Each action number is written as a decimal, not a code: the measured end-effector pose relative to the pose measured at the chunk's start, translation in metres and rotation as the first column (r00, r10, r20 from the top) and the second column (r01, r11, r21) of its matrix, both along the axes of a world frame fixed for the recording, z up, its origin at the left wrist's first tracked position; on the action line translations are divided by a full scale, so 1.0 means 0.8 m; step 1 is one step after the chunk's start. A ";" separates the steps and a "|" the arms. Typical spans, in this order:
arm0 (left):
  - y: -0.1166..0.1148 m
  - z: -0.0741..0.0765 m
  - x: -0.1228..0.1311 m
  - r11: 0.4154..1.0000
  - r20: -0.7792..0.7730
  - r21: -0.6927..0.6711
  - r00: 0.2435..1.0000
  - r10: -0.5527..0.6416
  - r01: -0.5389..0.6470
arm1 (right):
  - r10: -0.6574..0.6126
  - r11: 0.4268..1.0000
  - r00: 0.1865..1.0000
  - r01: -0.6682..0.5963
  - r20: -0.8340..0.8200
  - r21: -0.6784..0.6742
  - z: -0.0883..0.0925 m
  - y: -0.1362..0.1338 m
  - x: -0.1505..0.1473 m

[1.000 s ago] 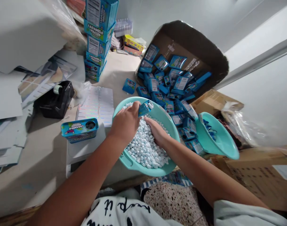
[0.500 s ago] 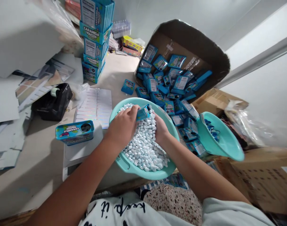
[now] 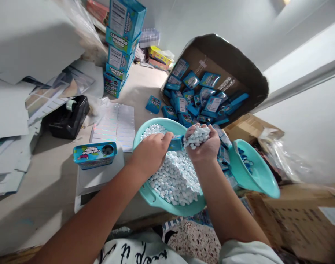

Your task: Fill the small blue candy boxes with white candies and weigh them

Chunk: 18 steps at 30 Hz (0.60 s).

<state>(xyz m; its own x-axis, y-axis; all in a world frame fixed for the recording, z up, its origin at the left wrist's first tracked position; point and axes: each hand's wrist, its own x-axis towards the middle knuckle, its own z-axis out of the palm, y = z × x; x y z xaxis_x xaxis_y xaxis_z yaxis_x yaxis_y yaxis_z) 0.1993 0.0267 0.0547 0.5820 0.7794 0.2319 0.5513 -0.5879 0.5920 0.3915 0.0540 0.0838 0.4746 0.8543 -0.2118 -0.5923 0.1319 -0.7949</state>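
Observation:
A small blue candy box [image 3: 176,142] is gripped by my left hand [image 3: 151,151], its end turned toward my right hand. Cupped palm-up, my right hand [image 3: 204,148] carries a heap of white candies [image 3: 197,136] against that end. Both hands are above a turquoise basin [image 3: 148,197], which holds a mass of loose white candies [image 3: 171,179]. To the left, another blue box [image 3: 94,156] with a round dark opening on top sits on a white scale [image 3: 85,180]. My left fingertips are partly hidden behind the hand.
A tall stack of blue boxes [image 3: 119,55] stands at the back left. A tilted cardboard carton [image 3: 239,62] spills blue boxes behind the basin. At right is a second turquoise basin [image 3: 262,179] with blue pieces. A black tape dispenser [image 3: 70,119] and label sheets [image 3: 112,124] lie left.
My right hand has risen out of the candies with a heaped palmful and turned up. My left hand has brought the box toward it. The view has shifted slightly.

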 end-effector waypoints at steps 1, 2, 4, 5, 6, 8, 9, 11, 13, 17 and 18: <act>0.000 0.001 0.000 1.000 -0.013 -0.003 1.000 -0.004 0.004 | -0.032 0.999 0.999 0.032 -0.011 0.000 0.002 -0.001 -0.005; 0.000 0.002 -0.001 1.000 -0.024 -0.003 1.000 -0.009 0.008 | -0.063 0.998 0.998 0.063 -0.021 0.004 0.004 -0.001 -0.008; 0.000 0.001 0.000 1.000 -0.043 0.002 0.999 -0.014 0.014 | -0.089 0.996 0.996 0.089 -0.015 0.032 0.005 -0.001 -0.009; 0.000 0.000 0.000 1.000 -0.049 0.007 0.999 -0.012 0.013 | -0.076 0.996 0.997 0.075 0.008 0.053 0.005 0.000 -0.007; 0.000 -0.001 0.001 1.000 -0.050 0.014 0.999 -0.008 0.009 | -0.053 0.996 0.998 0.050 0.040 0.074 0.004 0.001 -0.005; 0.001 -0.003 0.002 1.000 -0.042 0.027 0.999 0.001 0.000 | -0.015 0.995 0.995 0.004 0.101 0.104 0.002 0.004 0.001; 0.001 -0.004 0.002 1.000 -0.036 0.030 0.999 0.004 -0.003 | -0.005 0.994 0.993 -0.008 0.121 0.111 0.000 0.005 0.002; 0.001 -0.006 0.002 1.000 -0.033 0.027 0.999 0.007 -0.006 | 0.002 0.993 0.990 -0.018 0.142 0.113 -0.002 0.006 0.003; 0.001 -0.006 0.002 1.000 -0.040 0.026 0.999 0.010 -0.009 | 0.016 0.993 0.986 -0.035 0.165 0.112 -0.002 0.005 0.001; 0.001 -0.009 0.003 0.999 -0.026 0.044 0.999 0.024 -0.023 | 0.037 0.989 0.967 -0.071 0.252 0.128 -0.001 0.000 -0.003; 0.001 -0.010 0.004 0.999 -0.015 0.044 1.000 0.025 -0.024 | 0.037 0.989 0.960 -0.075 0.279 0.129 -0.001 0.000 -0.004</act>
<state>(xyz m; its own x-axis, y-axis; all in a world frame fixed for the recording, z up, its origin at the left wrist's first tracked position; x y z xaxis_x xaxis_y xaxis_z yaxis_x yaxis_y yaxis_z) 0.2023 0.0278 0.0470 0.5665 0.7830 0.2569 0.5751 -0.5990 0.5572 0.3883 0.0537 0.0833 0.4484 0.8929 0.0412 -0.3630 0.2240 -0.9045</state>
